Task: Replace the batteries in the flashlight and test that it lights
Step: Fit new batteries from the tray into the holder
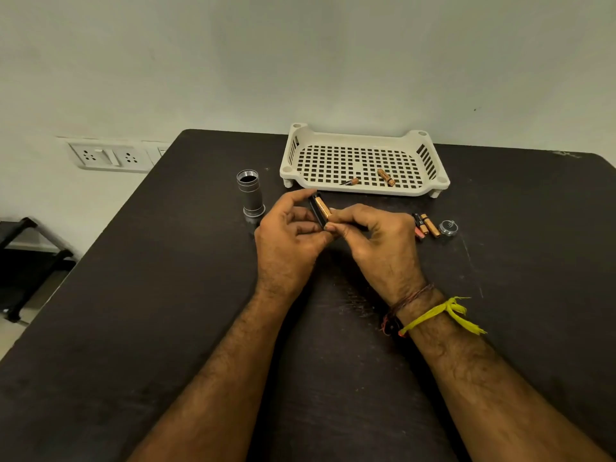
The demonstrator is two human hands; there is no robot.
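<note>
The grey flashlight body stands upright on its head, its threaded end open at the top. My left hand grips a black battery holder. My right hand pinches a copper battery that lies in the holder. Three loose batteries lie on the table to the right of my hands. The silver tail cap sits beside them. Two more batteries lie in the white tray.
The dark table ends at a wall behind the tray. Wall sockets are mounted at the far left. A dark stand is on the floor left of the table.
</note>
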